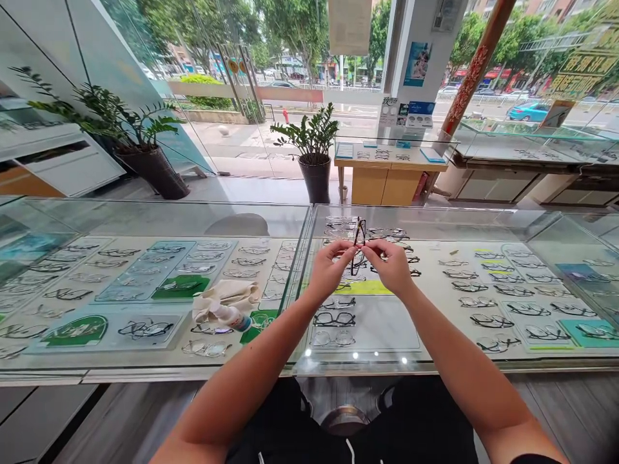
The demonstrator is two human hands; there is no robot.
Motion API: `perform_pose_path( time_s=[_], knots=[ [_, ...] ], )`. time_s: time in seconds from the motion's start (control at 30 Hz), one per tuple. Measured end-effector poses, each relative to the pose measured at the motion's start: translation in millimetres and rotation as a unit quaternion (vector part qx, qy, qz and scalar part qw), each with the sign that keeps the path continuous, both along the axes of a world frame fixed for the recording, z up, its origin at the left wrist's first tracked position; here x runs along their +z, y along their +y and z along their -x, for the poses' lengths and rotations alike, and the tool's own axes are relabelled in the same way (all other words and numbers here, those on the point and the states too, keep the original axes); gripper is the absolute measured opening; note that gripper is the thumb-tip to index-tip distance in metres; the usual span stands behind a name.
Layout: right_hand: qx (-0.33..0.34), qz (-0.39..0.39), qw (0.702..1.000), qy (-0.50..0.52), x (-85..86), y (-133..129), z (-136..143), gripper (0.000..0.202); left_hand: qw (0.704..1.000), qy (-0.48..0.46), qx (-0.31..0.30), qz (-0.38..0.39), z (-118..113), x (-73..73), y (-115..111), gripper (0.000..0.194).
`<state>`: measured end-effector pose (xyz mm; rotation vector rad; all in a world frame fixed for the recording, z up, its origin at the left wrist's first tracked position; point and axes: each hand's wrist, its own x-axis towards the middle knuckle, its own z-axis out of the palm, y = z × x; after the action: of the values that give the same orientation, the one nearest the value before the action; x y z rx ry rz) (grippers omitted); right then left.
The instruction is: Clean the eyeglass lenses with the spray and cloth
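A pair of dark-framed eyeglasses (359, 231) is held up between my two hands above the glass display counter (309, 225). My left hand (331, 263) pinches it from the left with thumb and fingers. From the other side, my right hand (388, 263) pinches the same eyeglasses, and the fingertips of both hands almost meet. The frame stands on edge, and part of it hangs below the fingers. Under the glass, rows of eyeglasses (334, 319) lie beneath and around my forearms.
Left of my left forearm, a beige cloth (227, 298) and a small white bottle (233, 317) lie on the counter. More eyeglasses (146, 328) fill the left case. Beyond the counter stand potted plants (314, 177) and a wooden display table (391, 169) by the window.
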<state>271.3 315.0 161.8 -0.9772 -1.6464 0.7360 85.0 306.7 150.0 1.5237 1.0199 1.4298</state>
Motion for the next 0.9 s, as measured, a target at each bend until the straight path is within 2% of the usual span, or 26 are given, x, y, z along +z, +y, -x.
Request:
perform_pose_path(
  time_s=[0.1,0.27,0.4,0.53,0.73,0.83,0.9],
  knots=[
    [0.024,0.028,0.999,0.024,2.6,-0.6,-2.0,0.032,1.0,-0.009,-0.011,0.004,-0.2,0.9,-0.7,0.035],
    [0.116,0.152,0.974,0.118,7.1,2.2,-2.4,0.04,0.996,-0.074,-0.046,0.027,-1.4,2.2,-0.6,0.038],
    [0.141,0.185,0.96,0.154,6.3,5.1,-2.9,0.041,0.992,-0.102,-0.066,0.042,-2.3,3.2,-1.3,0.037],
    [0.166,0.204,0.948,0.176,2.9,7.5,-4.7,0.041,0.989,-0.117,-0.079,0.04,-3.3,3.0,-1.9,0.035],
    [0.163,0.213,0.946,0.181,1.3,8.9,-3.9,0.04,0.988,-0.122,-0.082,0.037,-3.9,3.0,-0.5,0.033],
    [0.15,0.183,0.96,0.152,1.6,7.1,-2.9,0.037,0.99,-0.118,-0.07,0.033,-3.1,1.9,0.9,0.033],
    [0.119,0.138,0.977,0.108,1.8,5.1,-2.7,0.032,0.991,-0.116,-0.057,0.028,-2.6,0.3,1.9,0.033]
  ],
)
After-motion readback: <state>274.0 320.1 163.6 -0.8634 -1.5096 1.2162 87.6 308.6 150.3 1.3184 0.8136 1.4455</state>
